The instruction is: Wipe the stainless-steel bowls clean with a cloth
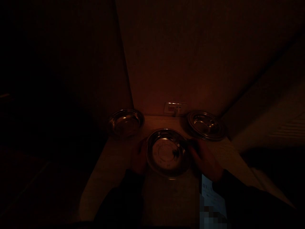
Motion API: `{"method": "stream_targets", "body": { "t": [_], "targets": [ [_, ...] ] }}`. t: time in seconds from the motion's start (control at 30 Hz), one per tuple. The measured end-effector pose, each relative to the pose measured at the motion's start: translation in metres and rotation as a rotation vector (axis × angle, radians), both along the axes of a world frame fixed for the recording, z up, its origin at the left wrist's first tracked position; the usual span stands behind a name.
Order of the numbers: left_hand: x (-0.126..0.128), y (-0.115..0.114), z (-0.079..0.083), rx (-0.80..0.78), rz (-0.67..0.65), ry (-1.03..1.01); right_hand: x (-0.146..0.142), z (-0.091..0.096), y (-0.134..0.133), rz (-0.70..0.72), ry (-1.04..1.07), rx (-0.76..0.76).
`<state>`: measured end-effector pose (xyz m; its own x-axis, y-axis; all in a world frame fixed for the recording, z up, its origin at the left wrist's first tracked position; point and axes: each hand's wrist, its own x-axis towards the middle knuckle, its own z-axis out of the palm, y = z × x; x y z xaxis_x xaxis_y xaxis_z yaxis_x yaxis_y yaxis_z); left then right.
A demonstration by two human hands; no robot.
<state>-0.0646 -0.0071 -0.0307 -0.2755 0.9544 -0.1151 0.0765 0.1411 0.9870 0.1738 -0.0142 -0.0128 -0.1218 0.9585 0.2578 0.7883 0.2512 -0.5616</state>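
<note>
A shallow round steel plate [164,152] with a raised rim is in the middle of the view, above the wooden tabletop. My left hand [138,157] grips its left rim, though the fingers are mostly lost in the dark. At the right rim my right hand [206,159] holds the same plate, thumb toward me. A small dark patch shows on the plate's inside; I cannot tell if it is an object or a reflection. Whether the plate touches the table is hard to make out.
Another steel dish [126,124] stands at the back left of the table [111,168]. Stacked steel plates [206,125] are at the back right. A wall socket [175,108] with something plugged in sits behind. A lit phone-like screen [213,194] lies by my right forearm. The room is very dark.
</note>
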Motion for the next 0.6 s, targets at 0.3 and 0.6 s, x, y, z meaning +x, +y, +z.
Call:
{"method": "stream_targets", "body": {
  "t": [0.3, 0.6],
  "targets": [
    [-0.005, 0.003, -0.001, 0.044, -0.048, 0.064, -0.008, 0.002, 0.053, 0.075, -0.285, 0.016],
    [-0.007, 0.005, -0.007, 0.062, -0.012, 0.08, -0.048, 0.011, 0.106, 0.311, -0.311, 0.005]
  ]
}}
